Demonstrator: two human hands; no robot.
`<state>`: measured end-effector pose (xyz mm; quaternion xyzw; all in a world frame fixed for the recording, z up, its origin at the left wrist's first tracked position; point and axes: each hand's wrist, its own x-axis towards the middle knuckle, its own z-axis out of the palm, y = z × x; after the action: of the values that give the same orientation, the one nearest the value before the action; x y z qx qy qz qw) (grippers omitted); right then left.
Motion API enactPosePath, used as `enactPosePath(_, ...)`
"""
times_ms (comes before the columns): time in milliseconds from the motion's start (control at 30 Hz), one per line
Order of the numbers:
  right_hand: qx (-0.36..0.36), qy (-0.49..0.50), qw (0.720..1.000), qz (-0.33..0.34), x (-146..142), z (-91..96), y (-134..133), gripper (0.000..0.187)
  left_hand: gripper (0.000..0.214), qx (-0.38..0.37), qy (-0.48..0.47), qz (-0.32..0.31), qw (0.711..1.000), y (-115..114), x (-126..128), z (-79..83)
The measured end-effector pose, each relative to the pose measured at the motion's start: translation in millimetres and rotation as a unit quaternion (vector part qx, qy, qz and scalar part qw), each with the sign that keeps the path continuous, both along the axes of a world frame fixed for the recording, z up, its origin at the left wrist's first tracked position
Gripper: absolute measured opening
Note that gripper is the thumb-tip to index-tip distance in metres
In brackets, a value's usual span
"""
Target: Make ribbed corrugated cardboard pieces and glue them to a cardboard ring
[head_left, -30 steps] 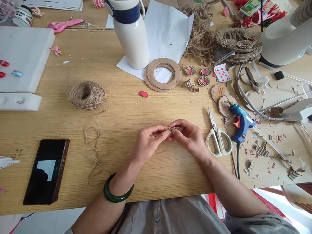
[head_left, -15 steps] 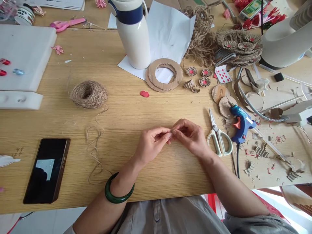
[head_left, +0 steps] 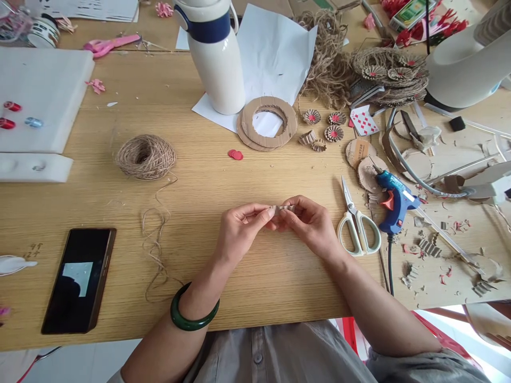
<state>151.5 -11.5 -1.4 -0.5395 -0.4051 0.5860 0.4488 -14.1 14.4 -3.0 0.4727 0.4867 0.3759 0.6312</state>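
L hand and R hand are held close together above the middle of the desk. Both hands are closed in a pinch, not open, and they grip one small corrugated cardboard strip between the fingertips. The strip lies roughly level, in the air btw the two hands, and does not touch the desk. A green bangle sits around the left wrist. Just right of R hand lie scissors w/ pale green handles, and next to them is a blue glue gun w/ a black cord, among many cardboard scraps. Left of the hands is a twine ball, and a loose twine lies on the desk near it, not touching the hands. A phone lies at near left w/ a dark screen. At far centre, cardboard rings lie on white paper, beside a white and navy thermos. Right of the rings are small cardboard flowers w/ red centres, and red paper dots lie left of the flowers, approx in front of the rings.
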Motion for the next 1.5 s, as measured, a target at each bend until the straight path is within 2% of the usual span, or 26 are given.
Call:
enactPosePath(333, -0.048, 0.111, 0.993, 0.002, -1.9, 5.3, 1.6, 0.031, 0.017, 0.036, 0.022, -0.007, 0.999, -3.7, 1.8, -0.9)
enactPosePath(733, -0.052, 0.13, 0.99, 0.001, -1.5, 1.9, 1.4, 0.029, 0.016, 0.08, 0.037, -0.016, 0.996, -4.8, 2.0, -0.1)
enactPosePath(1067, -0.028, 0.105, 0.994, -0.007, -1.0, -1.6, -0.3, 0.025, 0.015, 0.089, 0.032, -0.025, 0.995, -3.0, 1.6, -0.8)
enactPosePath(1300, -0.036, 0.09, 0.995, -0.014, -0.8, 0.8, 1.3, 0.029, 0.016, 0.143, 0.05, -0.03, 0.988, -7.0, 1.5, -5.4)
enactPosePath(1500, -0.022, 0.081, 0.996, 0.001, -2.3, -4.0, -0.4, 0.029, 0.014, 0.094, 0.042, -0.002, 0.995, -6.9, 3.2, -6.9)
